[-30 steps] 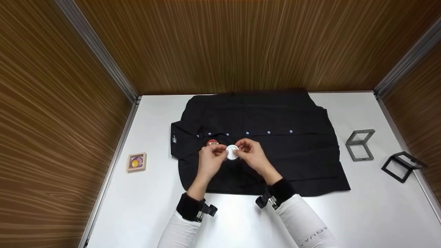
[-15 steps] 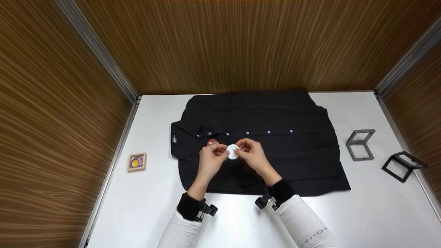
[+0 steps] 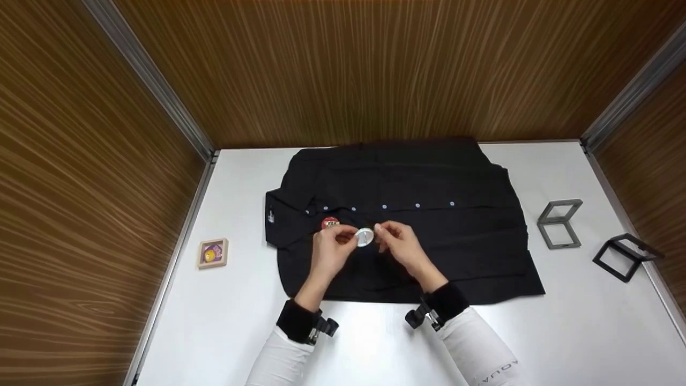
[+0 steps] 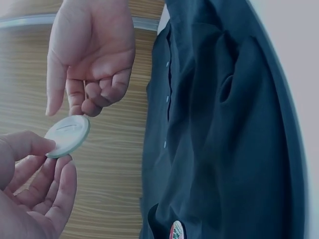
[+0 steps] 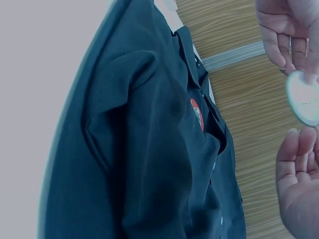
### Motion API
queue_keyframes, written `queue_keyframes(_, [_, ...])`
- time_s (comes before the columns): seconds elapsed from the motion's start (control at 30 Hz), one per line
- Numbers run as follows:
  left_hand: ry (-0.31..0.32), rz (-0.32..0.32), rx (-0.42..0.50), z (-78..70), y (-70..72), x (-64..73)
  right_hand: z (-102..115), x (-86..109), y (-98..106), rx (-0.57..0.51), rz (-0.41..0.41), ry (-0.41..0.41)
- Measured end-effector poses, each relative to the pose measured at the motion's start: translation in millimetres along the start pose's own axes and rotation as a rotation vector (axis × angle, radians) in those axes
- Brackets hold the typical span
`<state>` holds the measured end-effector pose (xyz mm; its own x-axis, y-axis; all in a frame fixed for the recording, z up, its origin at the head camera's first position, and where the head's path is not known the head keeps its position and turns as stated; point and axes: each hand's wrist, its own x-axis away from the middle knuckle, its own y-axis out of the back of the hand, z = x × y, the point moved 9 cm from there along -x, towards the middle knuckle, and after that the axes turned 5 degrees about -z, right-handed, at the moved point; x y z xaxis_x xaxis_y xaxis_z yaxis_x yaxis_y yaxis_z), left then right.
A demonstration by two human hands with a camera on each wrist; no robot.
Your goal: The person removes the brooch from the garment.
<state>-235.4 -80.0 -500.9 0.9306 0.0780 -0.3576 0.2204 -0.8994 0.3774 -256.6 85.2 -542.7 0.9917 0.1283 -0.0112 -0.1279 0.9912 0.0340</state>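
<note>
My left hand (image 3: 329, 250) pinches a round pin badge (image 3: 364, 237) between thumb and fingers, above the black shirt (image 3: 450, 246). The badge's white back faces up at a tilt, and a thin pin shows across it in the left wrist view. My right hand (image 3: 403, 245) is at the badge's right edge, its thumb off the badge. In the left wrist view the right hand (image 4: 94, 59) has a straight thumb and loosely bent fingers, fingertips right at the rim. A second badge (image 3: 330, 222), red, sits on the shirt's chest, close above the left hand.
A small wooden frame (image 3: 213, 253) with a purple and yellow badge lies at the left. On the right stand a grey open frame (image 3: 559, 224) and a black open frame (image 3: 627, 258). Wood-patterned walls (image 3: 375, 69) enclose the white table (image 3: 364, 343).
My right hand has let go of the badge's face and shifted slightly right and down. The badge, still in the left hand, has turned from facing flat up to a tilt.
</note>
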Motion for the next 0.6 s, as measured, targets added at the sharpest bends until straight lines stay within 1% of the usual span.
queue_keyframes(0.1, [-0.096, -0.022, -0.012, -8.1, -1.9, 1.8, -22.3, -2.3, 4.6, -0.075, 0.006, -0.093])
queue_keyframes(0.2, [-0.187, -0.041, -0.033, -16.4, -3.0, 4.1, -28.3, 1.1, 4.7, -0.144, 0.043, -0.169])
queue_keyframes(0.27, [-0.225, -0.041, -0.049, -20.3, -4.3, 5.7, -29.5, 3.1, 4.2, -0.181, 0.071, -0.203])
queue_keyframes(0.33, [-0.248, -0.031, -0.065, -22.7, -6.7, 7.6, -30.1, 4.3, 3.8, -0.221, 0.094, -0.226])
queue_keyframes(0.47, [-0.301, -0.001, -0.091, -26.2, -13.7, 11.9, -31.1, 6.2, 4.7, -0.278, 0.113, -0.272])
queue_keyframes(0.6, [-0.398, 0.015, -0.133, -31.6, -19.4, 16.1, -35.4, 7.9, 6.4, -0.297, 0.110, -0.337])
